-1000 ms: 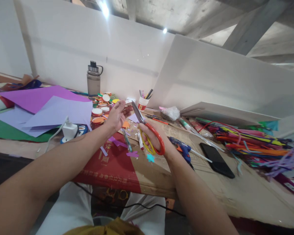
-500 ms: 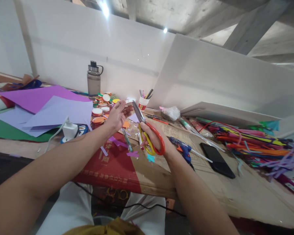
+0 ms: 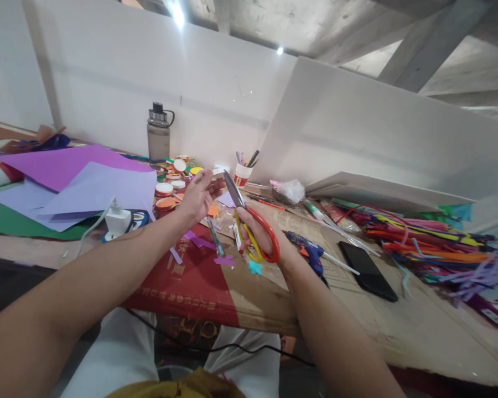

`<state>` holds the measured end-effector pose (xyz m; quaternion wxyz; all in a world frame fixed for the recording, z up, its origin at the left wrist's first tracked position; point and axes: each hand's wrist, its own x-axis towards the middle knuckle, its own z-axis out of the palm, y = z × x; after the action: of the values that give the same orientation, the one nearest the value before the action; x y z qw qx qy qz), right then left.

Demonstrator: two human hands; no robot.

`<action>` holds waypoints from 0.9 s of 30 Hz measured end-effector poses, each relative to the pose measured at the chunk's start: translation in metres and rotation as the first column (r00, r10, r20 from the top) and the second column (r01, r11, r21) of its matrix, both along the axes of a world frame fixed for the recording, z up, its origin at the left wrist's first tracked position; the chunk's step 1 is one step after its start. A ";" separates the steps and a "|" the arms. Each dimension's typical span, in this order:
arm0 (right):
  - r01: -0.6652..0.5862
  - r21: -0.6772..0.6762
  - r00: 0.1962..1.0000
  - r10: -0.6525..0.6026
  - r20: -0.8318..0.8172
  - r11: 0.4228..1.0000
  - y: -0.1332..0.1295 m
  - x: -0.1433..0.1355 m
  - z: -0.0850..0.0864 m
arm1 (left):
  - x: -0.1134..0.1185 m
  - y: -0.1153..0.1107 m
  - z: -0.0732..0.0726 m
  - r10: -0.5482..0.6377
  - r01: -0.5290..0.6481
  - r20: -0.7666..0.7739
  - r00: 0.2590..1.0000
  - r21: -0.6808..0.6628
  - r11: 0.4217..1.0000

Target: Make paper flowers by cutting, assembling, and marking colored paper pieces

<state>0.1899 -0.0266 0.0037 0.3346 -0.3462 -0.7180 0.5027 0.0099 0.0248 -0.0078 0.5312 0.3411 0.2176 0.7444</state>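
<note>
My right hand [image 3: 255, 229] is closed around the red and yellow handles of a pair of scissors [image 3: 234, 190], whose blades point up and away toward my left hand. Between thumb and fingers, my left hand [image 3: 199, 194] pinches a small piece of white paper [image 3: 218, 171], held above the table. The blade tips are right at the paper's right end; whether they touch it I cannot tell. Below the hands lie purple paper scraps [image 3: 224, 261], a pen [image 3: 216, 237] and a turquoise star-shaped cutout [image 3: 255, 268].
Purple and lilac sheets [image 3: 99, 188] and a white plug [image 3: 118, 221] lie left. A water bottle [image 3: 158, 135], round lids [image 3: 164, 190] and a paper cup of pens [image 3: 243, 174] stand behind. To the right are a glue gun [image 3: 311, 254], a phone [image 3: 367, 271] and colourful pipe cleaners [image 3: 427, 237].
Hardly anything differs. Both hands, the scissors and the paper keep nearly the same place, with only a very slight shift at the paper.
</note>
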 end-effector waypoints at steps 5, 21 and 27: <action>0.009 -0.025 1.000 -0.008 0.024 1.000 0.001 0.000 -0.001 | 0.000 0.001 -0.001 -0.005 0.005 -0.005 1.000 0.021 1.000; 0.017 0.006 1.000 -0.017 0.017 1.000 -0.002 0.000 0.001 | 0.000 0.001 0.001 0.002 -0.002 -0.003 1.000 0.010 1.000; -0.007 -0.054 1.000 0.006 -0.006 0.999 0.002 -0.003 -0.004 | -0.001 0.000 0.001 0.046 -0.045 -0.037 0.998 0.008 0.999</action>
<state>0.1874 -0.0244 0.0001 0.3257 -0.3512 -0.7043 0.5240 0.0091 0.0251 -0.0072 0.5087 0.3518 0.2324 0.7506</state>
